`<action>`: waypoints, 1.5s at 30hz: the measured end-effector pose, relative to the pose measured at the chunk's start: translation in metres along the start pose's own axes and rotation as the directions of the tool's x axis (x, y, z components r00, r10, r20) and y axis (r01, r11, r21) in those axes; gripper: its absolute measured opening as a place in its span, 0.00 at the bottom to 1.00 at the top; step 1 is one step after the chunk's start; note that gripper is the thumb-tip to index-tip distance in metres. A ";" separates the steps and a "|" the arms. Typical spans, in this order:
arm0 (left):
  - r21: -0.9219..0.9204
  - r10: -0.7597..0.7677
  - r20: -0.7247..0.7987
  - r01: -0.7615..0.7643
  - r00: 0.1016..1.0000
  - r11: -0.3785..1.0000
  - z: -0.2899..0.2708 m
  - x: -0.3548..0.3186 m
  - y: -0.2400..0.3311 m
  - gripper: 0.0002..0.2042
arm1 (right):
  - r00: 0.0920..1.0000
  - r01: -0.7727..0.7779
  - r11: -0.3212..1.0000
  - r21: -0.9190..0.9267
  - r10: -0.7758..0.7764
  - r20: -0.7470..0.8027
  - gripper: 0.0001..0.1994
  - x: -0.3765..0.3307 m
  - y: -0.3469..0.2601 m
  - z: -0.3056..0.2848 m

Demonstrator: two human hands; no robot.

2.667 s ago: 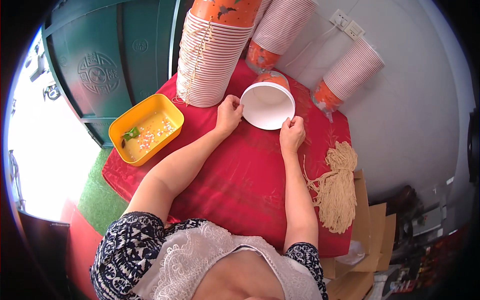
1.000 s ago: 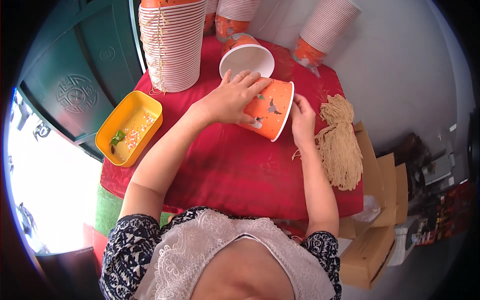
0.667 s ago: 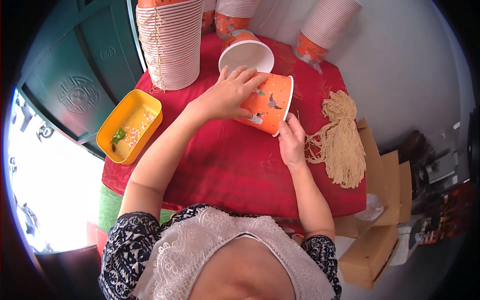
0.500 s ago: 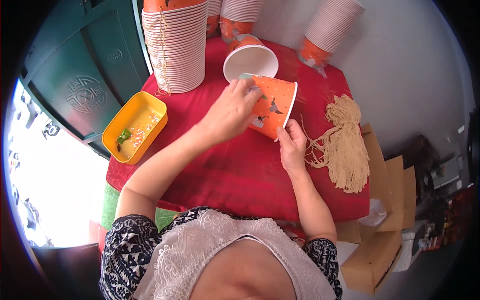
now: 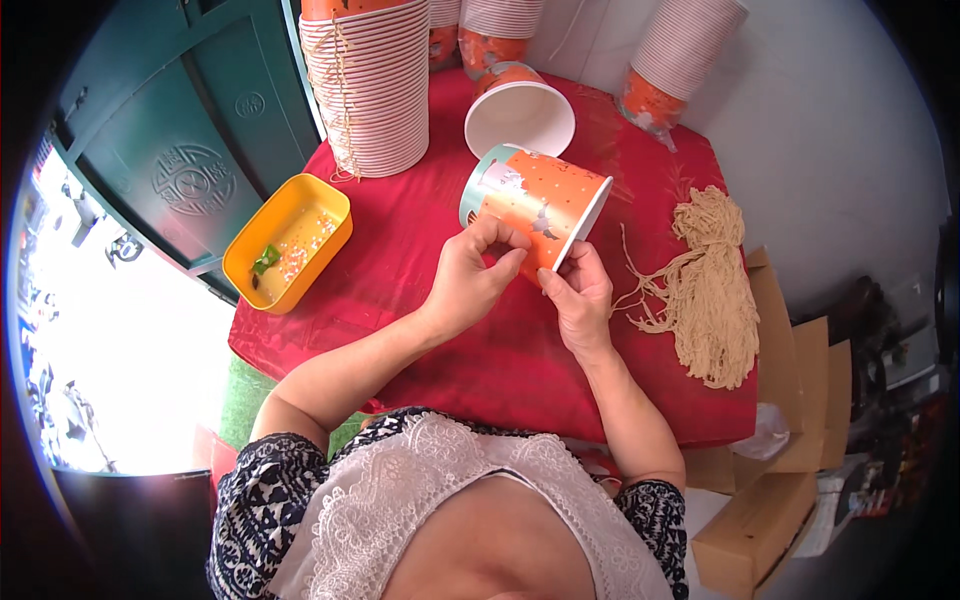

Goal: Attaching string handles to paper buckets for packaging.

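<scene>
An orange paper tub with a white rim, dark bat prints and a teal band at its base lies tilted sideways above the table. My right hand grips it at the rim, thumb outside and the fingers partly hidden behind the edge. Against the near side of the tub, my left hand has thumb and forefinger drawn together in a pinch; whatever is between them is too small to make out. Just beyond lies another orange tub, its white inside facing me. A bundle of beige cords rests right of my right hand.
At the table's left edge a yellow plastic box holds small white bits and a green scrap. A tall stack of tubs stands behind it. More wrapped stacks line the back. Cardboard boxes sit right of the red-covered table.
My left hand has come down from the tub's upper side to its near side. The tub has turned, so its teal base band shows more. My right hand still grips the rim.
</scene>
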State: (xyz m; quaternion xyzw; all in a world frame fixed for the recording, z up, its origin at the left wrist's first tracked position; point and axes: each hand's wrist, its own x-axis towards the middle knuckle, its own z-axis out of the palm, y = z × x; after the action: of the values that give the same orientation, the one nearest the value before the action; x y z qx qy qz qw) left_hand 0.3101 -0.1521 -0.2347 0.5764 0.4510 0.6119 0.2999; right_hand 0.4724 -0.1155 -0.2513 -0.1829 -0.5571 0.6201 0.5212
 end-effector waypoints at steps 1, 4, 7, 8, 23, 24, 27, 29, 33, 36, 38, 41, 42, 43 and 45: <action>0.001 -0.001 0.001 0.001 1.000 1.000 0.002 -0.001 -0.001 0.04 | 1.000 -0.005 1.000 0.004 0.005 0.001 0.14 0.000 0.000 0.000; -0.030 0.055 -0.049 -0.056 0.997 0.998 0.004 -0.004 -0.002 0.05 | 1.000 -0.015 1.000 0.010 0.015 0.000 0.13 -0.001 0.001 0.001; -0.017 0.069 -0.051 -0.070 0.996 0.997 0.004 -0.007 -0.004 0.05 | 1.000 -0.009 1.000 0.003 0.009 0.009 0.13 -0.001 0.000 0.001; -0.020 0.073 -0.050 -0.074 0.996 0.997 0.004 -0.007 -0.003 0.05 | 1.000 0.003 1.000 -0.004 -0.003 0.021 0.13 -0.002 -0.002 0.002; 0.114 0.096 -0.022 -0.093 0.995 0.989 0.002 -0.012 -0.003 0.05 | 0.997 0.057 0.986 -0.159 -0.049 0.051 0.09 -0.004 0.012 0.007; 0.124 0.100 -0.021 -0.096 0.995 0.988 0.002 -0.012 -0.003 0.05 | 0.997 0.058 0.986 -0.158 -0.051 0.050 0.09 -0.004 0.013 0.008; 0.157 0.104 -0.023 -0.099 0.994 0.983 0.002 -0.013 -0.004 0.06 | 0.990 0.136 0.941 -0.309 -0.122 0.065 0.09 -0.004 0.017 0.007; 0.181 0.110 -0.028 -0.103 0.994 0.978 0.003 -0.014 -0.004 0.06 | 0.975 0.222 0.889 -0.401 -0.199 0.098 0.09 -0.003 0.021 0.004; 0.246 0.163 -0.032 -0.151 0.986 0.957 0.003 -0.015 -0.006 0.05 | 0.971 0.241 0.857 -0.455 -0.219 0.100 0.10 -0.005 0.020 0.005; 0.271 0.174 -0.030 -0.160 0.984 0.949 0.003 -0.015 -0.007 0.05 | 0.961 0.275 0.831 -0.484 -0.245 0.126 0.10 -0.005 0.019 0.004; 0.279 0.174 -0.029 -0.159 0.984 0.947 0.003 -0.015 -0.007 0.05 | 0.971 0.238 0.842 -0.484 -0.209 0.114 0.11 -0.006 0.021 0.003; 0.297 0.170 -0.029 -0.154 0.985 0.942 0.003 -0.015 -0.005 0.05 | 0.967 0.254 0.830 -0.496 -0.219 0.129 0.11 -0.006 0.019 0.004; 0.308 0.167 -0.028 -0.151 0.986 0.940 0.003 -0.015 -0.005 0.05 | 0.967 0.255 0.830 -0.496 -0.220 0.129 0.11 -0.006 0.020 0.004; 0.308 0.168 -0.028 -0.151 0.985 0.939 0.004 -0.015 -0.005 0.05 | 0.963 0.268 0.820 -0.506 -0.233 0.134 0.12 -0.005 0.020 0.004; 0.289 0.209 -0.074 -0.180 0.975 0.940 0.006 -0.014 -0.005 0.04 | 0.959 0.283 0.809 -0.515 -0.246 0.140 0.12 -0.005 0.020 0.005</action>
State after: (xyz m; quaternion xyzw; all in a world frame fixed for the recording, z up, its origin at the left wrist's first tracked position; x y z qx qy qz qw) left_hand 0.3177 -0.1612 -0.2460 0.6224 0.4887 0.5976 0.1294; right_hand 0.4615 -0.1191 -0.2695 -0.2194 -0.7435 0.3693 0.5126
